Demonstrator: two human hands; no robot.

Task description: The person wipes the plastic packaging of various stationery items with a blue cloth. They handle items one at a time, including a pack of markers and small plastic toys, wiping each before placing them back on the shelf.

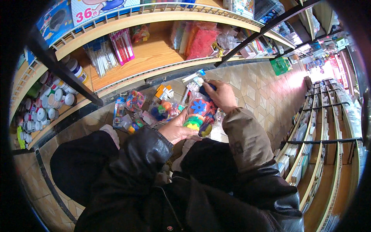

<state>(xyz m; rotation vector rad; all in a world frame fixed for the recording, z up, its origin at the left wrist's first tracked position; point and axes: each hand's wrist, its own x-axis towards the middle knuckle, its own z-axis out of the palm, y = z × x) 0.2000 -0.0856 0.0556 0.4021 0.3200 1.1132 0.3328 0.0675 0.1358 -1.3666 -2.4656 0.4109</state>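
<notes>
My left hand (176, 129) grips the lower end of a clear plastic bag (198, 107) of coloured foam-like shapes, among them a blue flower, red pieces and green and yellow ones. Just beyond it, my right hand (222, 94) has its thumb and fingers around a dark blue item (208, 88), partly hidden by the hand. Past the right fingertips lies a packet of white sticks (192, 76) on the floor. To the left are an orange-and-white packet (164, 92), a bag of mixed bright shapes (161, 111), a bag of multicoloured pieces (134, 100) and a blue-backed pack (118, 113).
A wooden shelf (156, 52) runs in front, with packs of white sticks (103, 56) and a red bag (203, 40). Lidded jars (43, 107) crowd the lower left. A black metal upright (66, 66) crosses the shelf. Another shelving rack (321, 145) stands at right. A green bag (281, 66) lies farther off.
</notes>
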